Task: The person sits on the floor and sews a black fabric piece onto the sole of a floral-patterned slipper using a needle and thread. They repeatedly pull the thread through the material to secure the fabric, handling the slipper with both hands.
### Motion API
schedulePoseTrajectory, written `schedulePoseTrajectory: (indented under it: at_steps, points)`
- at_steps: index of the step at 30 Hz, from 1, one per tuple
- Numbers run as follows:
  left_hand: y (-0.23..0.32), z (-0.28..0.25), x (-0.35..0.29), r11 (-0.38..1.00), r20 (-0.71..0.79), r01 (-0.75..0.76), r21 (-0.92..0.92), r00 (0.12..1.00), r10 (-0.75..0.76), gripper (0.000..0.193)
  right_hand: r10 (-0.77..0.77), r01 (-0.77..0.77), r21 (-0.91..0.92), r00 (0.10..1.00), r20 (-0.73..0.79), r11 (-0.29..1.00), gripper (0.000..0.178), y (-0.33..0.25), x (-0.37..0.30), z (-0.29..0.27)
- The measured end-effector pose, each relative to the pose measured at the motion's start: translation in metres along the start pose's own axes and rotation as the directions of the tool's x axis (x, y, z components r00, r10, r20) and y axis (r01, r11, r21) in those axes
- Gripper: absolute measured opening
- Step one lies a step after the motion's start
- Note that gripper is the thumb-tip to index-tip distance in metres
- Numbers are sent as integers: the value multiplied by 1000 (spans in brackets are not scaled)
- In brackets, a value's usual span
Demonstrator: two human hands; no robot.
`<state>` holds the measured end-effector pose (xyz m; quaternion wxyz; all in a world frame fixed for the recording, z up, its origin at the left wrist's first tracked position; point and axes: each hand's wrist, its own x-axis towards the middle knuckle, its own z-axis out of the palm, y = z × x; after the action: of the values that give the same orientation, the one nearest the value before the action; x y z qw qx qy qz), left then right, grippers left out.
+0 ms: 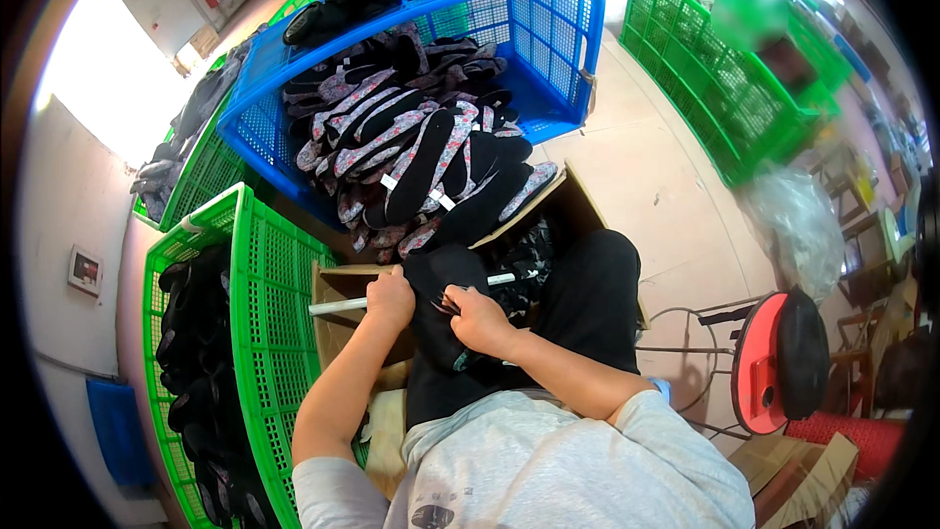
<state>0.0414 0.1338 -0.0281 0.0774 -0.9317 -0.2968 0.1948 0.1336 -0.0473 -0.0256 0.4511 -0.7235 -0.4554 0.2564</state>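
A black fabric slipper (443, 274) lies over my lap, across a thin white rod (338, 308) that shows on both sides of it. My left hand (390, 300) is closed at the slipper's left edge, beside the rod. On the slipper's right side my right hand (480, 323) is closed, thumb and fingers pinched together. Something small and dark shows at those fingertips, too small to name. In front of my knees, a heap of black slippers with floral lining (416, 142) spills from a blue crate (548, 122) tipped on its side.
A green crate (269, 284) of black footwear stands close on my left. Just before my knees is an open cardboard box (578, 198) with dark patterned pieces inside. To the right are a red round stool (759, 362), a clear plastic bag (798, 225) and green crates (685, 64).
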Motion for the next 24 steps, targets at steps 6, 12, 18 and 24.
schedulePoseTrajectory:
  at_steps: [6, 12, 18, 24]
  points:
    - [-16, 26, 2, 994, -156, -82, -73, 985, 70, 23, 14, -13, 33, 1000, -19, 999, 17, -7, -3, 0]
    - [-11, 6, -13, 960, -152, -248, 129, 952, 266, 14, 57, -55, 80, 998, -32, 995, 16, -5, -10, -10]
    - [-5, -12, -45, 972, -334, -231, -33, 919, 207, 11, 102, -92, 251, 994, -29, 964, 22, 3, -17, -11]
    - [-13, -19, -77, 541, -657, -414, -733, 639, -401, 23, 345, -331, 632, 933, 106, 701, 23, 8, -25, -35]
